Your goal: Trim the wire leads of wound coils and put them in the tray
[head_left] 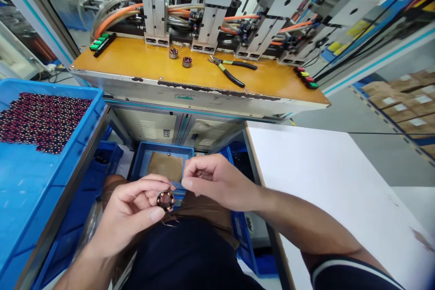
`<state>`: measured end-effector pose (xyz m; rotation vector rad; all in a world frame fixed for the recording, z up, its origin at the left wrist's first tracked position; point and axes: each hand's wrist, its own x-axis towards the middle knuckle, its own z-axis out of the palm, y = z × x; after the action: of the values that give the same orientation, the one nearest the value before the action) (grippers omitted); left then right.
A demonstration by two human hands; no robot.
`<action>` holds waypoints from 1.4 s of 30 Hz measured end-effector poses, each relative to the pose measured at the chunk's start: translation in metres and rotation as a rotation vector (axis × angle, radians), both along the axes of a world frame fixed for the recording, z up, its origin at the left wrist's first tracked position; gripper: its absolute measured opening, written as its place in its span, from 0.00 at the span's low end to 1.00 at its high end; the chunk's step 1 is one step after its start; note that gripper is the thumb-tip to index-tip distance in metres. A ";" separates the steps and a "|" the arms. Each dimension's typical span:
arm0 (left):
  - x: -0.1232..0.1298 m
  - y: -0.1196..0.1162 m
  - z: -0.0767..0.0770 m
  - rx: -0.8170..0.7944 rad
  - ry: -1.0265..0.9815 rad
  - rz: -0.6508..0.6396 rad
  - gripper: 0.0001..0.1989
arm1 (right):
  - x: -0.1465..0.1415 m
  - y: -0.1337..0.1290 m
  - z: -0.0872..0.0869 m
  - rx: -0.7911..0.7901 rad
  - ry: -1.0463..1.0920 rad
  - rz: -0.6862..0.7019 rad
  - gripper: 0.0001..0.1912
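Note:
Close above my lap, my left hand [131,206] grips a small ring-shaped motor stator [165,200] between thumb and fingers. Copper windings show around its open centre, and thin loose wire ends stick out below it. Just to the right, my right hand [217,182] is closed in a pinch, its fingertips a short gap from the stator. Whether a fine wire lies in that pinch I cannot make out. Two similar wound stators, one on the left [173,53] and one on the right [186,62], sit on the yellow machine ledge [136,64], beside wire cutters [231,70] with black-and-yellow handles.
At left stands a blue tray [30,181] with many stators [44,120] packed in rows. A white tabletop [316,167] extends on the right. Below my hands is a blue bin [142,156] with cardboard inside. Metal machine heads [212,22] and button strips [102,44] line the ledge.

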<state>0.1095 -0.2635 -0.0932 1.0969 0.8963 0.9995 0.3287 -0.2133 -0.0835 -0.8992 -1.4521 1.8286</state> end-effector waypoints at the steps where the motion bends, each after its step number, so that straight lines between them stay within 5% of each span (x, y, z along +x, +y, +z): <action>1: 0.000 0.000 0.001 -0.014 0.005 -0.001 0.14 | 0.003 0.004 0.001 0.035 -0.023 0.003 0.15; 7: 0.005 0.003 0.008 -0.073 -0.009 -0.111 0.13 | -0.003 0.027 0.016 0.611 0.030 0.257 0.09; 10: 0.005 0.001 0.009 -0.100 0.043 -0.150 0.13 | -0.015 0.033 0.018 0.684 0.055 0.385 0.05; 21: -0.004 -0.003 0.003 0.019 0.111 0.046 0.15 | -0.017 0.021 0.019 0.444 -0.129 0.101 0.10; 30: -0.007 -0.004 -0.003 0.111 0.153 0.028 0.14 | -0.008 0.016 0.035 0.204 -0.255 0.200 0.03; 42: -0.001 -0.005 0.000 0.057 -0.039 -0.045 0.13 | -0.002 0.012 0.045 0.401 -0.362 0.323 0.07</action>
<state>0.1082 -0.2681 -0.0937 1.1368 0.8123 1.0106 0.3272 -0.2010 -0.0388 -0.8535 -2.2044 1.5452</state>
